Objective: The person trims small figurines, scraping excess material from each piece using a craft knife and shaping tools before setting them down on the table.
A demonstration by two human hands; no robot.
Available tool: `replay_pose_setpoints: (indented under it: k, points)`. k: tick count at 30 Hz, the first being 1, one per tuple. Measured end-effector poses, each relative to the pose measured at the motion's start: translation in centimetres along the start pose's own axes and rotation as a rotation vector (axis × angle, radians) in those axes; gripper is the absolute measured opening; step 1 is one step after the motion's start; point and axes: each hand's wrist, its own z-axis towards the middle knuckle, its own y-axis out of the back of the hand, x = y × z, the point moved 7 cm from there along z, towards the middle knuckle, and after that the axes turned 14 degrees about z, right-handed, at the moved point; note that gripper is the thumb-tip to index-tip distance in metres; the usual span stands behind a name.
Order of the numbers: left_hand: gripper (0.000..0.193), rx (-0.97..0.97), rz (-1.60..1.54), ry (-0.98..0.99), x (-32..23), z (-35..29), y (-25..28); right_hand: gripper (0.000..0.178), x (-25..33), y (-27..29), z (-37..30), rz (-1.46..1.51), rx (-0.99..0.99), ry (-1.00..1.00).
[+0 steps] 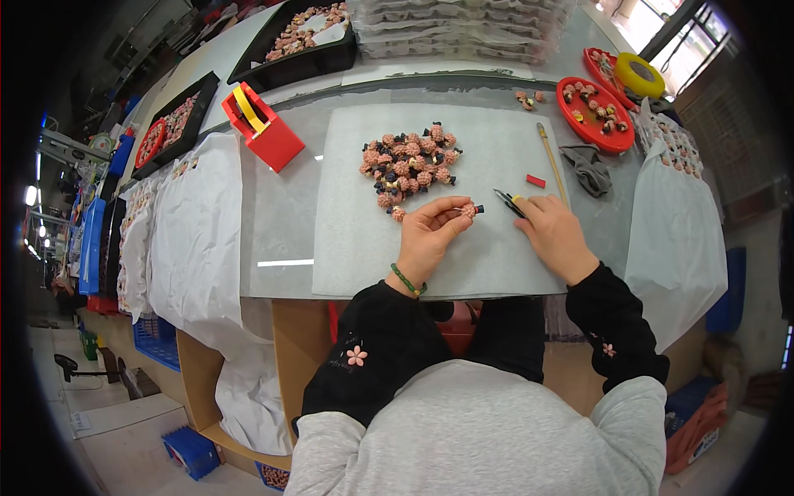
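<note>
Between the thumb and fingers of my left hand (432, 231), a small pink knobbly figurine (469, 210) with a dark end is pinched. It points to the right, just above the white sheet (364, 264). My right hand (552, 231) is closed on a small dark pointed tool (506, 199) with a bit of yellow near the fingers. The tool's tips face up and left; whether it is tweezers or snips I cannot tell. A loose pile of similar pink figurines (411, 157) with dark parts lies on the sheet beyond my left hand.
To the right lie a short red piece (536, 181), a thin wooden stick (550, 157) and a grey cloth (588, 168). Red dishes, one a round plate (616, 142), hold more figurines. A red tape dispenser (269, 140) stands at left, black trays (248, 78) and stacked clear packaging (463, 33) behind.
</note>
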Motion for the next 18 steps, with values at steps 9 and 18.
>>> replay_pose_setpoints:
  k: [9, 18]
  points:
    - [0.031, 0.005, -0.034, 0.043, 0.2, -0.1, 0.0, 0.026, 0.5, 0.2, 0.2, 0.171, -0.021, -0.043]
    - [0.027, 0.01, -0.069, 0.021, 0.2, -0.2, 0.0, 0.021, 4.6, 1.5, 1.7, -0.034, -0.008, 0.141]
